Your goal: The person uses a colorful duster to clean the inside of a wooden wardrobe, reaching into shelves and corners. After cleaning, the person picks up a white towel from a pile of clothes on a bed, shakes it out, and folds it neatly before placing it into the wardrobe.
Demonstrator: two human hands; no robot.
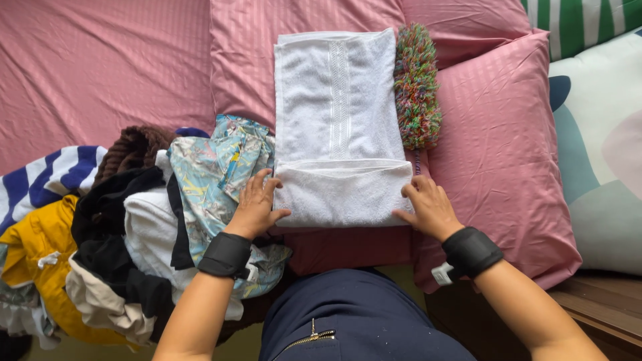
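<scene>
bed: pink striped sheet [100, 67] | pink pillows [501, 154] | wooden ledge [602, 301] | soft daylight

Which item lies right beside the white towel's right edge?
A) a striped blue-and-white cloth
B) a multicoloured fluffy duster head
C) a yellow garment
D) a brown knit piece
B: the multicoloured fluffy duster head lies along the right edge of the white towel; the clothes pile sits to the towel's left.

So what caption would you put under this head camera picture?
Both hands, left and right, press a folded white towel on pink bedding, beside a clothes pile.
</scene>
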